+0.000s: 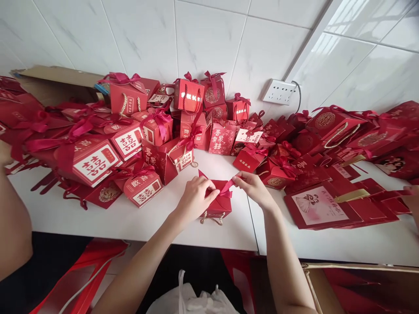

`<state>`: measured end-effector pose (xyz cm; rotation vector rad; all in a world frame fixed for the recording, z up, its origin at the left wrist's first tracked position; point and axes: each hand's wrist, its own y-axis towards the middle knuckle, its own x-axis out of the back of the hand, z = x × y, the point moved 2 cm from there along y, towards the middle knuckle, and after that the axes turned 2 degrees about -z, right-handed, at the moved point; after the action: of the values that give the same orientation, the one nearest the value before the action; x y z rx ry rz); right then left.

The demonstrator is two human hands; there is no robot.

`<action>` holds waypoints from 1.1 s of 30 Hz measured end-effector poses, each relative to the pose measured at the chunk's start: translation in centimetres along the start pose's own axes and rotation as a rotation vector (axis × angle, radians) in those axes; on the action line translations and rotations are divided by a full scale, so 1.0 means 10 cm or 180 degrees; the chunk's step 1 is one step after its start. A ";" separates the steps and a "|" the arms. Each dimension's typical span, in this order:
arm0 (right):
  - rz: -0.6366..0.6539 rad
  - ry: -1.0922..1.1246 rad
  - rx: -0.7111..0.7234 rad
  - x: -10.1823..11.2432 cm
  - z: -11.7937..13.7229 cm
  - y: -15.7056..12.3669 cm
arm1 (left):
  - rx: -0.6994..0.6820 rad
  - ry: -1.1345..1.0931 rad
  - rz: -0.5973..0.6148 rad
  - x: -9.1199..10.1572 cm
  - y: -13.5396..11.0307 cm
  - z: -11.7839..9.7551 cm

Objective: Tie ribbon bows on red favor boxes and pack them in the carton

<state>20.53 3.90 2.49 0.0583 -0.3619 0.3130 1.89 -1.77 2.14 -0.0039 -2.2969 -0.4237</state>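
Box (222,207) is set nr front edge of table (183,229), btwn L hand (196,196) & R hand (253,187), w/ ribbon (225,188) on top. Other boxes (94,163) are piled behind & to L; stacked packs (321,205) are laid to R. Carton (59,74) is placed back L. Socket strip (280,91) is mounted on wall (209,39) behind.

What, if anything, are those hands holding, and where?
The right hand pinches a ribbon near one end; whether the left hand grips it too is unclear.
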 end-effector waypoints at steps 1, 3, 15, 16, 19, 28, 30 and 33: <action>0.0028 0.0214 -0.0004 -0.03 -0.03 0.07 | 0.0015 0.0029 0.0009 0.00 0.00 0.00; 0.0061 0.0512 -0.0033 -0.09 -0.09 0.20 | 0.0020 0.0069 -0.0005 0.01 0.00 0.00; -0.1091 0.0063 -0.0337 -0.11 -0.28 0.13 | -0.0258 0.0391 0.0155 -0.01 0.00 0.01; -0.1180 0.0010 -0.0312 -0.10 -0.25 0.03 | -0.0253 0.0388 0.0145 -0.02 0.01 0.01; -0.0819 -0.0239 -0.0242 -0.15 -0.15 -0.24 | -0.0217 0.0325 0.0163 -0.01 0.03 0.01; -0.0079 0.0266 -0.0326 -0.38 -0.13 -0.36 | 0.0439 -0.0574 -0.0513 0.15 -0.07 0.15; -0.0016 0.0485 -0.0353 -0.39 -0.16 -0.35 | 0.0921 -0.0817 -0.0477 0.17 -0.16 0.24; -0.0047 0.0781 -0.0324 -0.42 -0.19 -0.36 | 0.1344 -0.1214 0.0112 0.15 -0.25 0.30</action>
<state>18.56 -0.50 -0.82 -0.0771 -0.1335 0.2832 -1.58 -3.43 0.54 0.0920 -2.7165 0.0986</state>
